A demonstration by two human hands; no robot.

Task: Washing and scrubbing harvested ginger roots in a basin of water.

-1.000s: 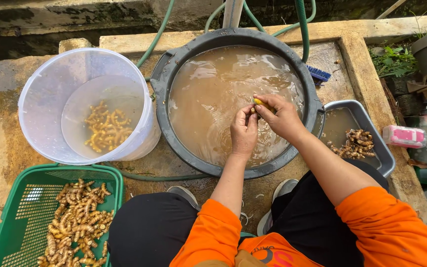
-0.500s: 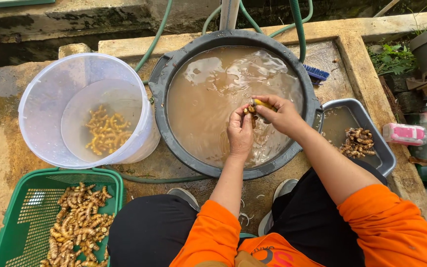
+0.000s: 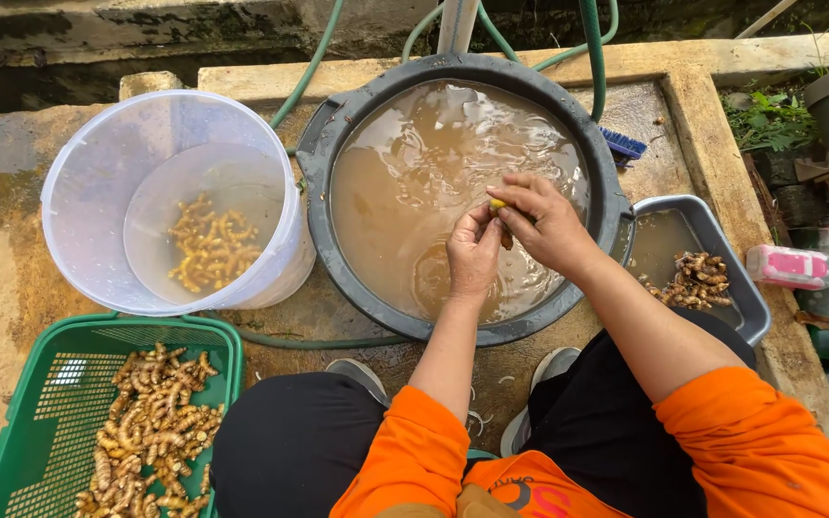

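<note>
Head view, looking down on a wet, rough concrete slab (image 3: 11, 288) with a raised kerb along its far and right edges. At the middle stands one round dark-grey plastic basin (image 3: 333, 144), filled almost to the rim with opaque brown, rippled water. Over the right half of that water the two hands meet: the left hand (image 3: 473, 257) and the right hand (image 3: 547, 223) are both closed narrowly, fingertips pinched together on one small knobbly root piece (image 3: 498, 204), whose bright yellow end shows between the thumbs; the piece is held just above the water surface, near the basin's right rim. Both sleeves are orange cloth; the lap below is black. Left of the basin, touching its wall, stands one translucent white plastic bucket (image 3: 79, 182), cylindrical, with shallow clear water and a loose cluster of clean yellow-orange roots (image 3: 208, 245) on its bottom. At the slab's near left corner lies one green plastic basket (image 3: 21, 403) of open lattice, holding a heap of duller, brown-tan, finger-shaped roots (image 3: 151, 432). At the right edge, just beside the basin, sits one grey rectangular tub (image 3: 722, 249) with rounded corners, holding murky water and a small pile of dark, muddy roots (image 3: 695, 278). Green hoses (image 3: 592, 48) curve behind the basin; one blue-bristled brush (image 3: 623, 144) lies by its far right rim.
</note>
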